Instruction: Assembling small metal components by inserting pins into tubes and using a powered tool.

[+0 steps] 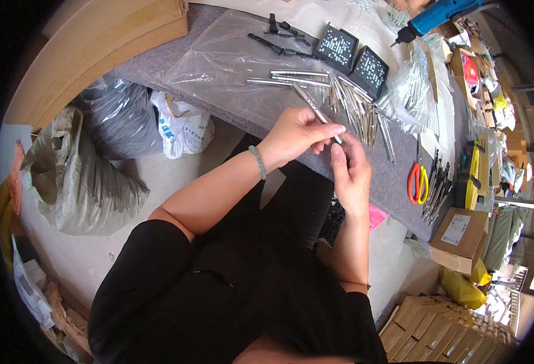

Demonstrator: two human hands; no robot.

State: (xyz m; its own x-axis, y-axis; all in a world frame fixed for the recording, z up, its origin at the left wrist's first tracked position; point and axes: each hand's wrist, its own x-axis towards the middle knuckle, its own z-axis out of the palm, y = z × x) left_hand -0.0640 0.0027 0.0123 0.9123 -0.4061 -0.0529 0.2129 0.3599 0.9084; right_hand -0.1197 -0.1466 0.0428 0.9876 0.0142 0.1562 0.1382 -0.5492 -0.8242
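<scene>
From far away, I am holding one silver tube (306, 99) in my left fingers (330, 130), not telling if my right fingers (356, 149) are gripping, while many loose tubes (352, 110) are lying on the gray surface (385, 184), seemingly left.

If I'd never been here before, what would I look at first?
Probably the shiny silver tube in the middle, pinched in the left hand, with the right hand at its lower end. Then maybe the red-and-yellow scissors on the grey table, and the blue power tool at the top right.
</scene>
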